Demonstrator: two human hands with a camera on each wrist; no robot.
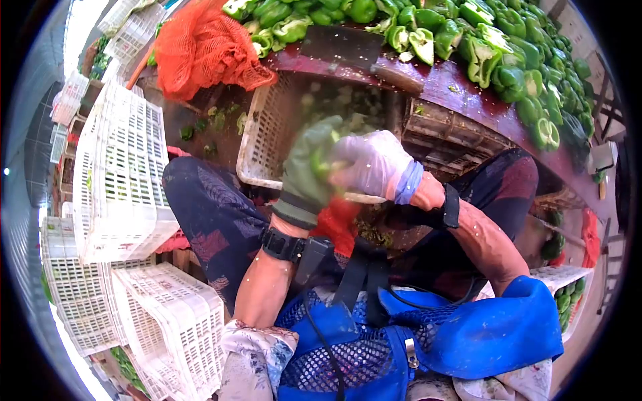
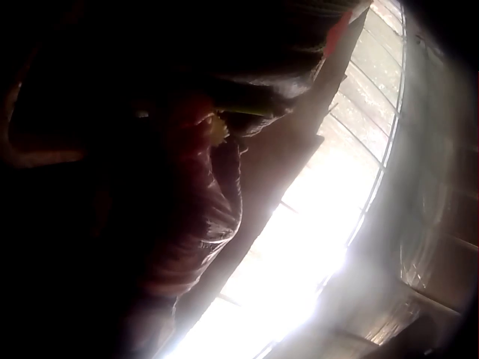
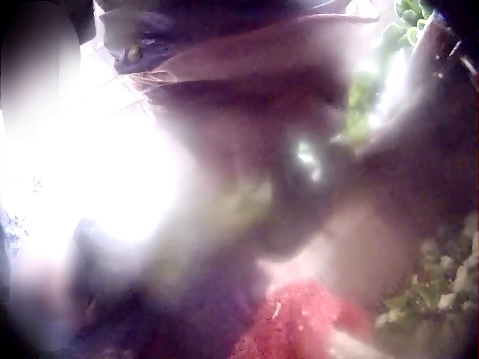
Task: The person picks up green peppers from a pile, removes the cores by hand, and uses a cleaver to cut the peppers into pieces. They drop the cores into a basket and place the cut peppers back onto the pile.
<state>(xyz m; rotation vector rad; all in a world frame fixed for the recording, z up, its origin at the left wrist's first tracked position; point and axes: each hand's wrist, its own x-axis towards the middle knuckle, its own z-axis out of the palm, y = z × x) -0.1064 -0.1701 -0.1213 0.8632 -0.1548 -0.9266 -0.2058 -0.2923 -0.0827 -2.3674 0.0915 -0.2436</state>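
Observation:
Over a pale plastic crate (image 1: 257,144), my two gloved hands meet around a green bell pepper (image 1: 321,160), blurred in the head view. My left hand (image 1: 306,164), in a green glove, grips it from the left. The right hand (image 1: 376,164), in a whitish glove with a lilac cuff, has its fingers curled in against the pepper's other side. Pale green pepper bits (image 1: 354,100) lie in the crate below. The left wrist view is mostly dark, with a glove (image 2: 206,232) beside a small yellow-green piece (image 2: 218,129). Glare and blur hide most of the right wrist view.
Bell peppers (image 1: 508,83), whole and cut, are heaped on the dark red table (image 1: 441,93). A cleaver (image 1: 341,45) lies at its near edge beside an orange mesh bag (image 1: 204,53). White crates (image 1: 124,174) stand at the left; a brown crate (image 1: 448,130) sits under the table.

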